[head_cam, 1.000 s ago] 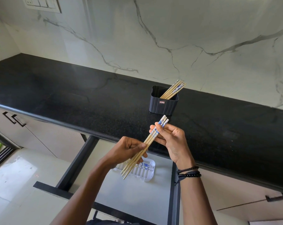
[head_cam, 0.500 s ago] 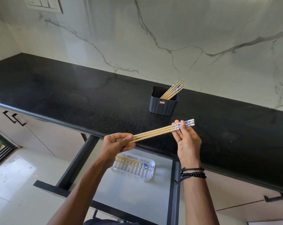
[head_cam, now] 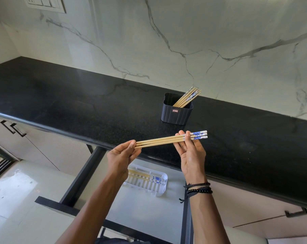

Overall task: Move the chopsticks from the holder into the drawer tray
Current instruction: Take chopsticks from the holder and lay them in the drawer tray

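Left hand: my left hand pinches the plain tips of the held chopsticks between thumb and fingers.
Right hand: my right hand grips their blue-patterned ends, palm toward me.
Held chopsticks: a near-level bundle, hanging over the counter edge above the open drawer.
Holder: the black holder stands on the counter at 12 o'clock from my hands, more chopsticks leaning toward 2 o'clock.
Tray: the white drawer tray at 6 o'clock holds several chopsticks.

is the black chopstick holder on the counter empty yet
Not empty: several chopsticks lean out of the black holder.
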